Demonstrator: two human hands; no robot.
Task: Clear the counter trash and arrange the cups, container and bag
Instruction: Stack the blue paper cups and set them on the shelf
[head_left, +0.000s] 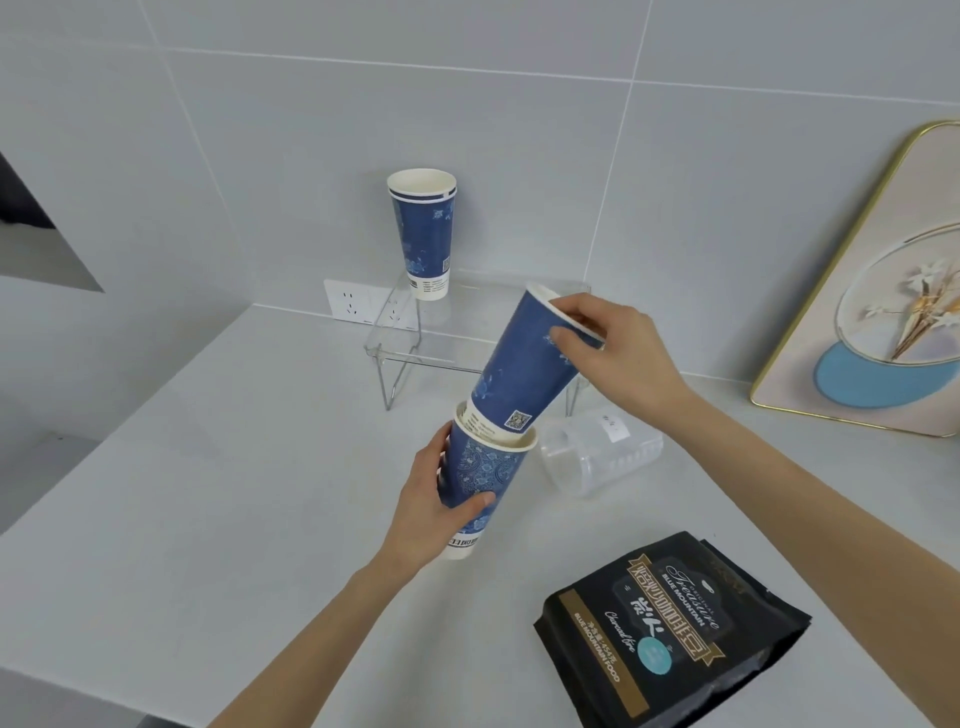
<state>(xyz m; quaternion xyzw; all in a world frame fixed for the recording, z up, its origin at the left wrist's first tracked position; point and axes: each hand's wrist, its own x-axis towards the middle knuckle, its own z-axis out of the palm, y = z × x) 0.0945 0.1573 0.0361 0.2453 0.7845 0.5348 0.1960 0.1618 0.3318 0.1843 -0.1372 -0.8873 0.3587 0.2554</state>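
Paper was what we had in both hands: our left hand (436, 499) wrapped a blue patterned cup (480, 488) around its lower wall, thumb across the front and fingers curled behind, holding it above the counter (218, 467), while our right hand (613, 348) pinched the rim of a second blue cup (524, 369), thumb on the outer wall and fingertips hooked over the lip. That second cup was tilted, its base just entering the mouth of the first, so we judged the nesting had begun but was not seated. Such cups looked light, thin-walled and easily dented, so we thought a loose grip near the stiffer rolled rim or base safer than squeezing the middle. A third cup (423, 234) stood upright on the clear acrylic shelf (441, 343) by the wall. The clear plastic container (592, 452) lay on its side just right of the held cups; it seemed rigid, light and somewhat slick, best taken around its body. The black coffee bag (670, 629) lay flat near the front edge, soft-sided and probably heavier, suited to a grasp by both side edges. We saw no trash on the counter.
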